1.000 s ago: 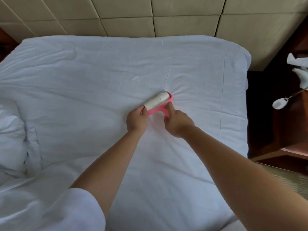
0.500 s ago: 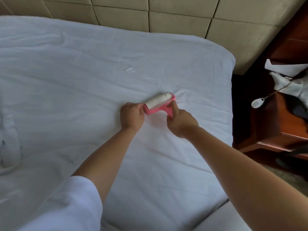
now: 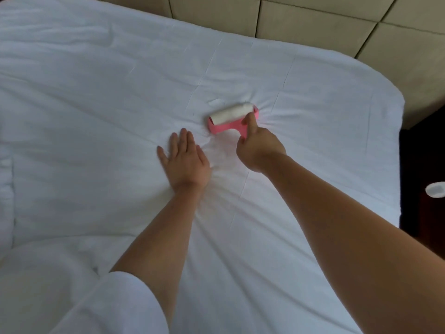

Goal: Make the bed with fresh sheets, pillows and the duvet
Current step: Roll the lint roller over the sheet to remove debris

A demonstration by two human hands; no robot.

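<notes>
the right hand grips the pink handle of a lint roller, thumb extended along the handle toward the roll. the white roll lies on the sheet, tilted, its far end near the upper right. the sheet puckers in fine creases around the roller. the left hand rests flat on the sheet, fingers straight and slightly spread, palm down, just beside the roller's near end but not touching it. a small white scrap lies on the sheet just beyond the roller. the sheet covers the mattress up to the padded headboard. a white sleeve covers the left upper arm. a bunched white fabric edge shows at the left border.
</notes>
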